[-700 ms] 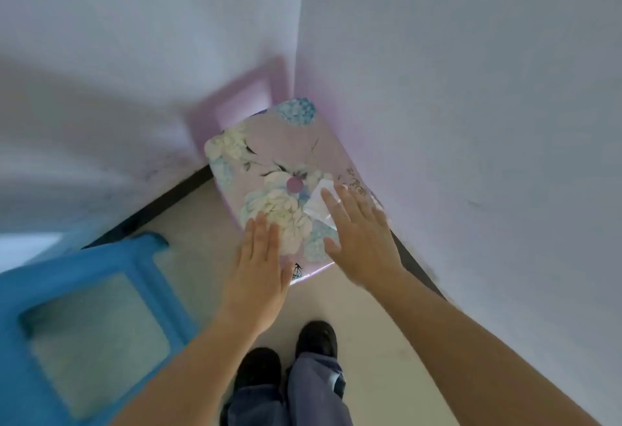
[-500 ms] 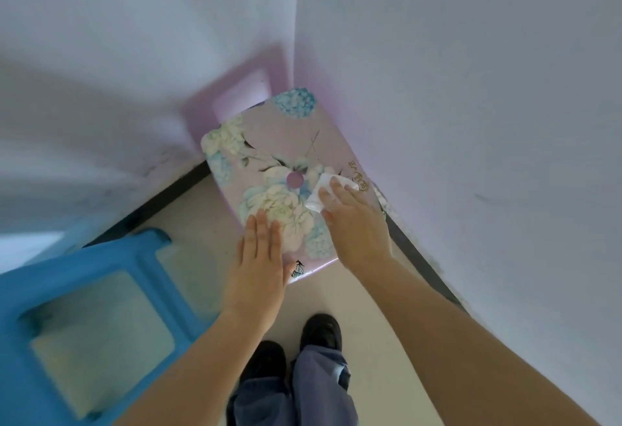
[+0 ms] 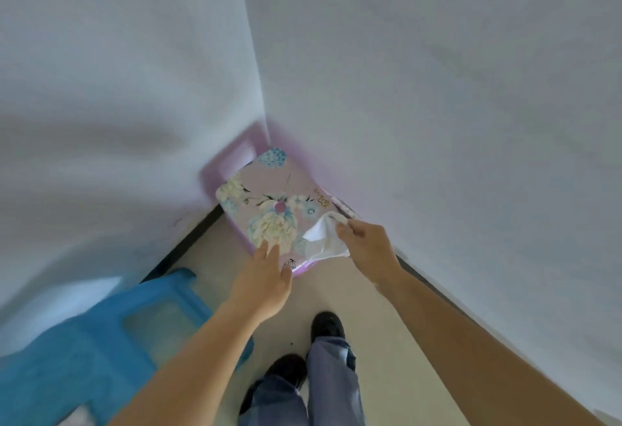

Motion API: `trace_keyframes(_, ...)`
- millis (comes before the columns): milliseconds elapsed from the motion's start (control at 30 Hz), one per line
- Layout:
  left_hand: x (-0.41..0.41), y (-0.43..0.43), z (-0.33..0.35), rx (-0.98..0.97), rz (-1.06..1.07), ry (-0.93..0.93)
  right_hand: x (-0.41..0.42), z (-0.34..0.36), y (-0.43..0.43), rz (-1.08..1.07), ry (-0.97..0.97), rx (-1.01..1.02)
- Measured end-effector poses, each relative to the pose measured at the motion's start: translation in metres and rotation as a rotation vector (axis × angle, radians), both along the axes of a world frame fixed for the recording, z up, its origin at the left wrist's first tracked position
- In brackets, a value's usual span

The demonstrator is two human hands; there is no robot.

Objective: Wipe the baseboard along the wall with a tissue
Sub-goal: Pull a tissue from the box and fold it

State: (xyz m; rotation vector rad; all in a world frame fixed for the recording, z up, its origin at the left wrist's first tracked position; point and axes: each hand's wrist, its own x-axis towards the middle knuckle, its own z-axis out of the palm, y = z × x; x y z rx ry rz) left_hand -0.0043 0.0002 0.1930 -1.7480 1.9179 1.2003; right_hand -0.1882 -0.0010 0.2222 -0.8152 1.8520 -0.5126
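Right hand (image 3: 367,247) pinches the white tissue (image 3: 324,238) above the floral stool (image 3: 269,189), near-right side — left hand (image 3: 266,279) flat, fingers straight, at its near rim. Gold marks, perhaps lettering, unreadable. Dark baseboard (image 3: 434,286) runs just right.

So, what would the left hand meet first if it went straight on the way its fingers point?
Most likely the flowered top of the pink stool: the straight fingers of the left hand aim at its near edge. Whether they touch it, one view cannot tell.
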Motion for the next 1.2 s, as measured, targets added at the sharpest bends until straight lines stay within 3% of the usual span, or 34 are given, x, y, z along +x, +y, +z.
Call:
trace_keyframes(267,-0.058,0.050,0.185,-0.203,-0.070,0.368,-0.027,0.186,0.115,-0.530,-0.106,-0.197)
trace_keyframes(500,-0.125,0.165,0.292,0.100,-0.203,0.681,-0.049,0.282,0.298,-0.963,-0.169,-0.377)
trace_keyframes(600,-0.157,0.221,0.312,0.298,-0.374,0.691,-0.056,0.301,0.384,-1.169,-0.257,-0.430)
trace_keyframes(733,-0.200,0.322,0.322,0.398,-0.748,0.658,-0.052,0.311,0.501,-1.454,-0.328,-0.499)
trace_keyframes(1033,-0.255,0.608,0.332,0.471,-1.124,0.619,-0.017,0.318,0.769,-1.956,-0.379,-0.728)
trace_keyframes(1200,-0.257,0.774,0.332,0.729,-1.212,0.522,0.004,0.329,0.924,-2.120,-0.306,-0.807)
